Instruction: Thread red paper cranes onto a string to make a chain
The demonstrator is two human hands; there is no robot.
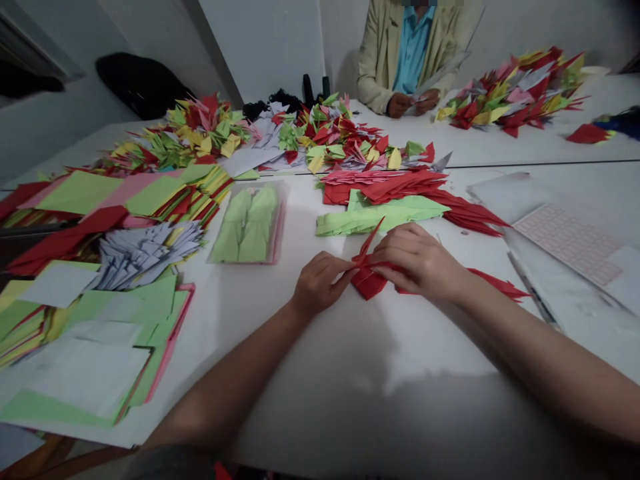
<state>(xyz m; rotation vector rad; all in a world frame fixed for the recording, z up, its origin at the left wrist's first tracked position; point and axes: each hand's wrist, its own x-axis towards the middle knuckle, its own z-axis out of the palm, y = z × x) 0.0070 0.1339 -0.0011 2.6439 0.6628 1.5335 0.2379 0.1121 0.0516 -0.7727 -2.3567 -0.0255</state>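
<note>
Head view, looking down on a white bench [350, 413] piled with folded paper. Left hand [317, 285] and right hand [417, 260] both right up on a red folded paper piece [369, 280], sitting on the bench between them. Fingers [385, 250] of both hands pinched closed on it from either side, one pointy red tip sticking up. Red folded strip [493, 283] just past the right hand, can't tell if it's joined to the piece.

Straight ahead, close but not touching: green folded strips [380, 219] lying against a heap of red folded pieces [385, 187]. Off to the left, a clear plastic sleeve [249, 223] of green paper, then a grey-white paper pile [145, 257] and messy stacks of coloured sheets [100, 193]. Over on the right, a pink-gridded sheet [567, 243].

Farther back, big heaps of multicoloured folded paper [510, 93], more of the same mid-bench [340, 140]. Across the bench, a co-worker [400, 60] in a beige jacket, both hands on a pale sheet. Black bag [143, 85] way back on the left.
</note>
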